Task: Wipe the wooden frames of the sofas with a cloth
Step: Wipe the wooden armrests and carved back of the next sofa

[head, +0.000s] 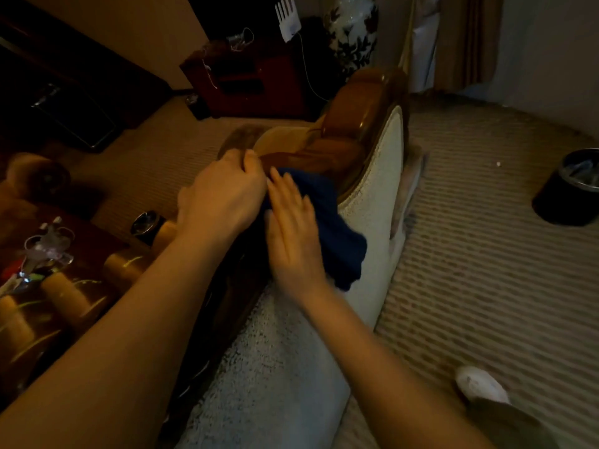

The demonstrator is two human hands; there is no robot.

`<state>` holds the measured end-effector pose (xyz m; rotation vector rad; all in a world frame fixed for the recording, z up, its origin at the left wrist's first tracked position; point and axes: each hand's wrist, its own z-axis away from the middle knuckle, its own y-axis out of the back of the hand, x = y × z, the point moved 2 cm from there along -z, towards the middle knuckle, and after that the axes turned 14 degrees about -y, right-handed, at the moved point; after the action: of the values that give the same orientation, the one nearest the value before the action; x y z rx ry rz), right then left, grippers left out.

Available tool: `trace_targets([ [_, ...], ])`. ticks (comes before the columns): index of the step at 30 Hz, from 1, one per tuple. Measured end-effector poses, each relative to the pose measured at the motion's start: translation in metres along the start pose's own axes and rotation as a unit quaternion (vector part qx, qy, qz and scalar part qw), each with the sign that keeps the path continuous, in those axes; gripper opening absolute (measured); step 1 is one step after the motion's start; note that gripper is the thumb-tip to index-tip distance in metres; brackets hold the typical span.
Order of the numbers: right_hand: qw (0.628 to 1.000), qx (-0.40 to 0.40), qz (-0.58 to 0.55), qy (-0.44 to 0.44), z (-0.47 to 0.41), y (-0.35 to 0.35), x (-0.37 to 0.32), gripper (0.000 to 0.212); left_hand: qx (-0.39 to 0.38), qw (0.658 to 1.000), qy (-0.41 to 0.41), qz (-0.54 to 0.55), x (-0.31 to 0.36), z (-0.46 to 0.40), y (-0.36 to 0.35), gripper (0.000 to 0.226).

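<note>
Sofa: the shiny brown wooden frame of the white sofa (pixel 366 124) runs on past my hands, likely not wiped.
Cloth: the dark blue cloth (pixel 327 222) lies under my right hand.
Right hand (pixel 293 234): flat, fingers straight, pressing it.
Left hand (pixel 223 196): fingers curled, gripping its edge.

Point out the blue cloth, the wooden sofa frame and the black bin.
blue cloth (pixel 334 228): head view, bare middle right of the fingers.
wooden sofa frame (pixel 356 105): head view, glossy curved top rail.
black bin (pixel 564 202): head view, dark side wall.
</note>
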<state>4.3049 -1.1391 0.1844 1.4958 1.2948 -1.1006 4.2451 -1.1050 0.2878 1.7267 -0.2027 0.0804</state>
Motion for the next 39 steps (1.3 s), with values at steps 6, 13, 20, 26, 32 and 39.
trace_targets([
  [6, 0.999, 0.024, -0.023, -0.03, -0.029, 0.023, 0.015, 0.038, 0.028, 0.997, 0.014, 0.076, 0.003, 0.005, 0.006, 0.048],
  [13, 0.994, -0.04, 0.08, 0.061, -0.039, 0.034, -0.006, 0.034, 0.062, 0.993, 0.039, 0.088, 0.004, 0.008, 0.009, 0.045],
  [20, 0.881, -0.229, 0.41, 0.067, -0.108, 0.009, -0.045, 0.014, 0.138, 0.983, 0.034, 0.118, 0.008, 0.016, 0.013, 0.03],
  [26, 0.941, -0.207, -0.146, -0.226, -0.148, 0.044, -0.05, 0.018, 0.137, 0.98, 0.07, 0.122, 0.008, 0.008, 0.017, 0.026],
  [32, 0.839, -0.244, -0.372, -0.313, -0.162, 0.098, -0.056, 0.026, 0.036, 0.975, -0.023, 0.22, 0.068, -0.032, 0.002, 0.027],
  [39, 0.921, 0.056, -0.187, -0.336, -0.16, 0.174, 0.023, 0.018, 0.007, 0.976, 0.008, 0.218, 0.097, -0.076, -0.029, 0.023],
])
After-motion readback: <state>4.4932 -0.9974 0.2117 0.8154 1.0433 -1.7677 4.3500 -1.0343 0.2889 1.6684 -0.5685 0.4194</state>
